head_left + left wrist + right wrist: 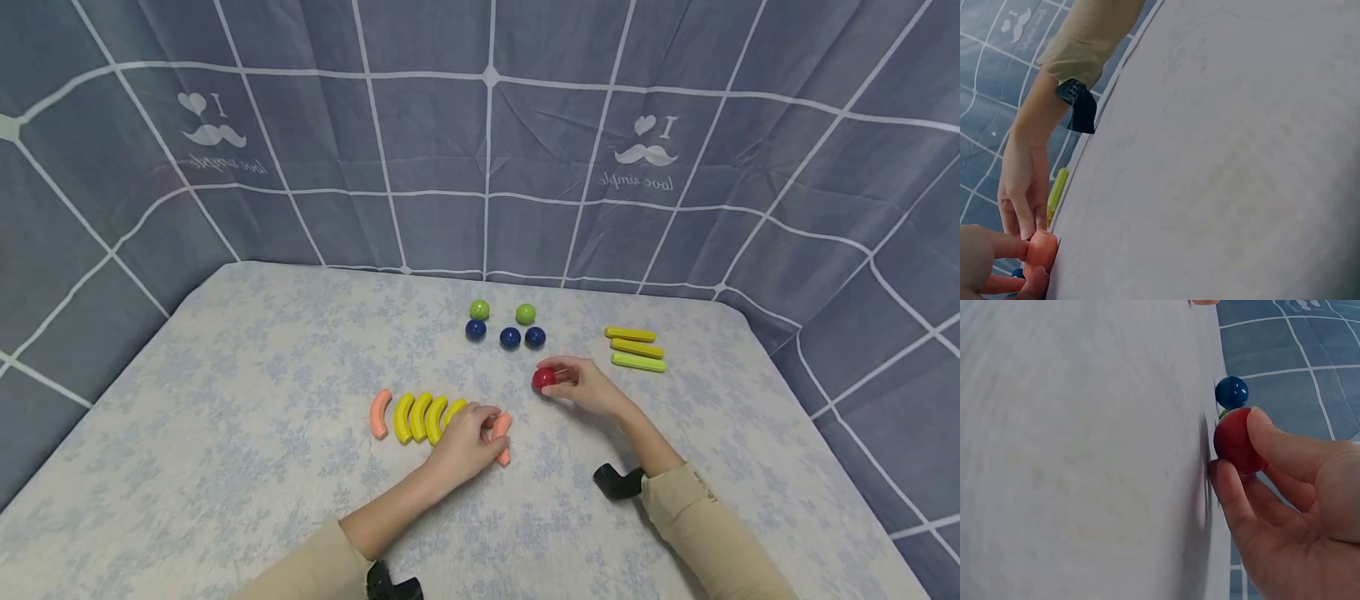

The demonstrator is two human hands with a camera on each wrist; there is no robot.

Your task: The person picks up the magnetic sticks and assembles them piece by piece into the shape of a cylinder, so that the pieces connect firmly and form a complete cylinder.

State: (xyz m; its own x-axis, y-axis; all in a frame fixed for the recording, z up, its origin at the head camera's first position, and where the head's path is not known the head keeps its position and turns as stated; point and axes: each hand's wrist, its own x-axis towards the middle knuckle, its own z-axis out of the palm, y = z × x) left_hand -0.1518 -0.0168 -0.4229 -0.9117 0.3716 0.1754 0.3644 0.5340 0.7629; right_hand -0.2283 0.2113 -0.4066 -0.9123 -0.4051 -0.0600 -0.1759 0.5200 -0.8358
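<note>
My right hand point(590, 388) holds a shiny red ball point(543, 379) low over the table. Thumb and fingers curl round the red ball point(1237, 441) in the right wrist view. My left hand point(467, 447) pinches a salmon-pink curved piece point(502, 427) between thumb and fingers, at the right end of a row. Next to it in that row lie several yellow toy bananas point(419, 417), the rightmost partly hidden by the left hand. Another salmon-pink curved piece point(379, 414) lies at the row's left end. The left wrist view shows the pinched pink piece point(1040, 252) close up.
Beyond the hands sit three dark blue balls point(510, 337) and two green balls point(526, 314). Two yellow sticks point(637, 347) and a lime-green stick point(638, 362) lie at the right. A grey-blue checked cloth point(431, 133) hangs behind the pale patterned table point(247, 375).
</note>
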